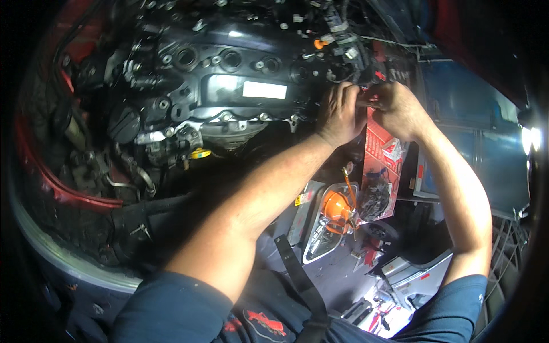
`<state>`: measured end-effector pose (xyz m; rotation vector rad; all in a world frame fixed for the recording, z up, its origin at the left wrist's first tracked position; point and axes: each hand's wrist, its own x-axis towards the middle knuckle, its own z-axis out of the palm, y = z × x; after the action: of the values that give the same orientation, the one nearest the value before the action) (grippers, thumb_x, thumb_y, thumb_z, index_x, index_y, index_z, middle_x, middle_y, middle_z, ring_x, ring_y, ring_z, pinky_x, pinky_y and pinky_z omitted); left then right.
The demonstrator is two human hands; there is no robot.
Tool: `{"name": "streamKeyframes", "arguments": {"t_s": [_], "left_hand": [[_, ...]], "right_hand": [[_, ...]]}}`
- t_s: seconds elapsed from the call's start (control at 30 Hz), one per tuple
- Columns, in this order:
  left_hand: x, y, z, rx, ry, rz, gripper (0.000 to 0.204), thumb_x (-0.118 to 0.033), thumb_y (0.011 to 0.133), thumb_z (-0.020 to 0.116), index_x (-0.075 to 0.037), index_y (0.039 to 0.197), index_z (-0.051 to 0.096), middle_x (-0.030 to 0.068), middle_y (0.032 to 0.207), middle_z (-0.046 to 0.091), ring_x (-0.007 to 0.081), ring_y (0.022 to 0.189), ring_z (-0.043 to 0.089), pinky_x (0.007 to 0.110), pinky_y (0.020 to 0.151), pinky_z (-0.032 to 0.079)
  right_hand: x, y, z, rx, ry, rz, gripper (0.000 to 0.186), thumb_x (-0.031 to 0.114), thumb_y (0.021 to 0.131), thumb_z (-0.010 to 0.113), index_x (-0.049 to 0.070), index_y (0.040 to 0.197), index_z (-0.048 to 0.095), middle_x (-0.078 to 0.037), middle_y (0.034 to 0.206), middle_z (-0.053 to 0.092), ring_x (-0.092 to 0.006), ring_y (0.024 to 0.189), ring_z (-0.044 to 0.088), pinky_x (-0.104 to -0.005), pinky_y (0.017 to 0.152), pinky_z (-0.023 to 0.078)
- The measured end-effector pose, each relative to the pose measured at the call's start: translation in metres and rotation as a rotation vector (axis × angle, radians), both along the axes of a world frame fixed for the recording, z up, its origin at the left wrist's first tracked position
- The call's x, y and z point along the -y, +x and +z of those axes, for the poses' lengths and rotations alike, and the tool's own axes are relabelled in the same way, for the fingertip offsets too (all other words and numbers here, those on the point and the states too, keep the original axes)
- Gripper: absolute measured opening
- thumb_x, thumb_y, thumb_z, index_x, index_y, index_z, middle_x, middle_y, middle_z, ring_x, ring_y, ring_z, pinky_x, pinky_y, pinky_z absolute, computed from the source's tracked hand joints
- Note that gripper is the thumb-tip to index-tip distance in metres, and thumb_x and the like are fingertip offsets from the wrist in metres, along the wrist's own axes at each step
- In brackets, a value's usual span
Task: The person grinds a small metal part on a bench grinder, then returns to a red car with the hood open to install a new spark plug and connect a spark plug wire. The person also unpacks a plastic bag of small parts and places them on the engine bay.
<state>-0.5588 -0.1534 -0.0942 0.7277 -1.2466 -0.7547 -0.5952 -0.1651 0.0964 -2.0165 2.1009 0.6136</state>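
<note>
Both my hands are raised at the right end of a black engine cover (pixel 213 86). My left hand (pixel 341 114) has its fingers bent and drawn together, close to the fingertips of my right hand (pixel 397 111). The right hand's fingers are curled inward. Whatever lies between the fingertips is small and mostly hidden, so I cannot tell its kind. Just below the hands stretches a long red box (pixel 378 146). A dark bundle in clear plastic (pixel 374 197) lies on its lower part. An orange knob (pixel 320 43) sticks up among wiring beyond my left hand.
A pale tray (pixel 311 251) holding an orange funnel (pixel 336 204) and metal tools sits below the hands. A yellow cap (pixel 200 153) shows at the engine's front. Red bodywork (pixel 63 191) edges the left side. A blue cabinet (pixel 469 91) and a bright lamp (pixel 532 140) stand at right.
</note>
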Motion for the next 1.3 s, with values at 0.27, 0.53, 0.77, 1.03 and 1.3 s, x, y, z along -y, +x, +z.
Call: {"name": "streamKeyframes", "arguments": {"t_s": [0.27,0.53,0.77,1.03,1.3], "left_hand": [[0.007,0.014,0.029,-0.034,0.117,-0.357,0.025,-0.01,0.078,0.056,0.001,0.1,0.054,0.018,0.087,0.064,0.0364,0.088,0.063,0.043,0.081,0.05],[0.051,0.034,0.094,0.498,0.04,-0.675,0.048,-0.043,0.098,0.051,-0.004,0.125,0.058,0.0133,0.099,0.069,0.0176,0.093,0.065,0.033,0.087,0.05],[0.059,0.03,0.091,0.387,0.07,-0.843,0.039,-0.016,0.092,0.041,-0.002,0.113,0.07,0.0083,0.1,0.073,0.0109,0.082,0.065,0.026,0.072,0.053],[0.062,0.036,0.095,0.503,0.103,-0.864,0.038,-0.02,0.094,0.041,-0.005,0.109,0.072,0.0073,0.101,0.072,0.0124,0.079,0.066,0.028,0.065,0.057],[0.068,0.037,0.093,0.488,0.101,-0.877,0.04,-0.023,0.093,0.038,-0.006,0.104,0.073,0.0079,0.101,0.072,0.0122,0.081,0.065,0.028,0.062,0.057]], "right_hand": [[-0.002,-0.057,0.004,0.084,-0.229,0.347,0.042,0.019,0.079,0.074,-0.001,0.11,0.053,-0.022,0.099,0.066,-0.0415,0.095,0.065,-0.0471,0.082,0.053],[-0.018,-0.104,-0.018,0.058,-0.231,0.336,0.025,0.025,0.091,0.061,0.002,0.097,0.067,-0.021,0.088,0.068,-0.0391,0.088,0.067,-0.0474,0.078,0.053],[-0.039,-0.091,-0.031,0.043,-0.369,0.159,0.02,0.02,0.09,0.06,0.003,0.096,0.07,-0.019,0.083,0.069,-0.0318,0.083,0.069,-0.0433,0.08,0.055],[-0.054,-0.075,-0.027,0.007,-0.275,0.006,0.033,0.031,0.096,0.056,0.003,0.105,0.071,-0.018,0.092,0.071,-0.0273,0.088,0.071,-0.0408,0.084,0.057],[-0.066,-0.063,-0.022,0.104,-0.28,-0.098,0.031,0.026,0.095,0.058,0.0,0.108,0.069,-0.019,0.08,0.07,-0.0289,0.08,0.071,-0.0422,0.08,0.057]]}}
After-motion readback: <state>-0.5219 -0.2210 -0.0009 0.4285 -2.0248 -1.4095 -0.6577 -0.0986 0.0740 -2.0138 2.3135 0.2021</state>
